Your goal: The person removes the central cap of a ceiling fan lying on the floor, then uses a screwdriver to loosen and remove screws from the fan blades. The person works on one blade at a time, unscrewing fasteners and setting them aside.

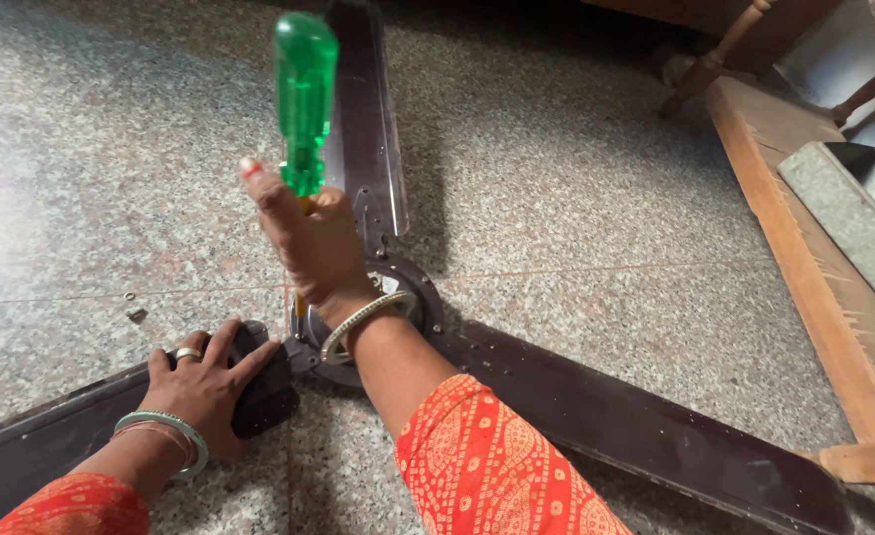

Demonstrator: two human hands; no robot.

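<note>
Here, right hand [309, 243] tight around a green-handled screwdriver [305, 99], left hand [205, 381] flat, fingers spread, on a fan blade [21, 446].

Dark brown three-bladed ceiling fan [596, 416] lies on speckled granite floor [576, 188]. Right hand [309, 243] grips upright green transparent-handled screwdriver [305, 99] over hub. Left hand [205, 381] presses blade root. Wooden plank [804, 248] at right.
</note>
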